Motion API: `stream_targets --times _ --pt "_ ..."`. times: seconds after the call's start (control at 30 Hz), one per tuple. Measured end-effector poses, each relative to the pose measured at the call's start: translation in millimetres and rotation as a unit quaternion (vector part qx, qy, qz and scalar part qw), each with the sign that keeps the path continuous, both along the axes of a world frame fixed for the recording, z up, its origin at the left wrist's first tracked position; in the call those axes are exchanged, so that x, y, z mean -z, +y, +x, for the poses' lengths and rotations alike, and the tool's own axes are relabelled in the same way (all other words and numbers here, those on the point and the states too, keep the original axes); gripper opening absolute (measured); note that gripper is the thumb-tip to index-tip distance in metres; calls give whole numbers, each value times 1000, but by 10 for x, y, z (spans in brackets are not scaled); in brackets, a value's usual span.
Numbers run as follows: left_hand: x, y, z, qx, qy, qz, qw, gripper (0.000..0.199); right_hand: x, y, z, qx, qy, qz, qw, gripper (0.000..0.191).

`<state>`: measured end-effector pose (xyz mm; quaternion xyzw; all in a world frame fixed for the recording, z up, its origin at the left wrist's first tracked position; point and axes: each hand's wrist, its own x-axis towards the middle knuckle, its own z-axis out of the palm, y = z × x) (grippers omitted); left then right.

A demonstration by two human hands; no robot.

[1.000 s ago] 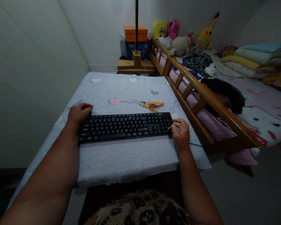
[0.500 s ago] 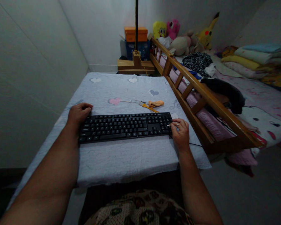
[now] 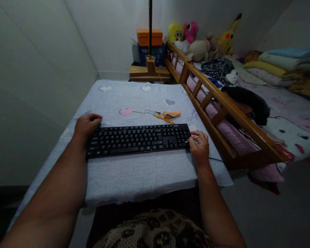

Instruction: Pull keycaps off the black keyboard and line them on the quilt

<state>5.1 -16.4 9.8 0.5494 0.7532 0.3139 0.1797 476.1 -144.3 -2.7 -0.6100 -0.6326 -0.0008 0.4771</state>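
Note:
A black keyboard lies on the cloth-covered table before me. At its left end, my left hand is closed on the upper corner; some of the fingers are hidden. My right hand pinches a thin cotton swab by the keyboard's right end, with the white tip over the number pad keys. Behind the keyboard lie a small brush with a yellow handle, an orange folded cloth and a thin wire tool.
The table's pale cloth has heart patterns. A wooden bed rail runs along the right side, with bedding and plush toys beyond. A dark cable trails off the right edge. An orange box stands at the back.
The swab's tip has shifted slightly toward the keyboard's near edge at the number pad. My left hand and the keyboard stay where they were.

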Motion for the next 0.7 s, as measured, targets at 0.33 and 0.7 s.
stream_targets --times 0.33,0.7 --pt "-30 -10 21 4 3 -3 1000 42 -12 13 -12 -2 -11 11 1000 16" --pt "-32 -1 25 0 -8 2 1000 41 16 25 7 24 -9 23 999 16"
